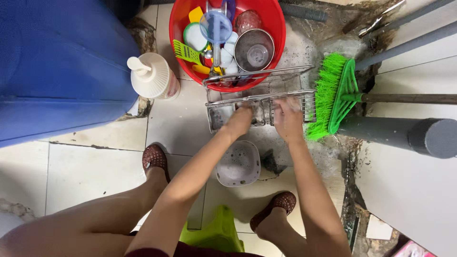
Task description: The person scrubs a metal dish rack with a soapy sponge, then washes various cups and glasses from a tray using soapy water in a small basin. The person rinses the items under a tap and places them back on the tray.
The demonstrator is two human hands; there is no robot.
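Both my hands are on the wire dish rack (pixel 259 97) lying on the wet tile floor (pixel 181 126): left hand (pixel 240 116) and right hand (pixel 287 114) press into it, fingers blurred, grip unclear. I'm scrubbing it, I judge; turning it comes next. Red basin (pixel 273 33) touches it behind.

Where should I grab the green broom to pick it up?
Grab the brown wooden handle, not the bristles. The green broom lies flat on the wet floor with its handle running out to the right, bare and free, so come down on it from above, close to the green head for balance.
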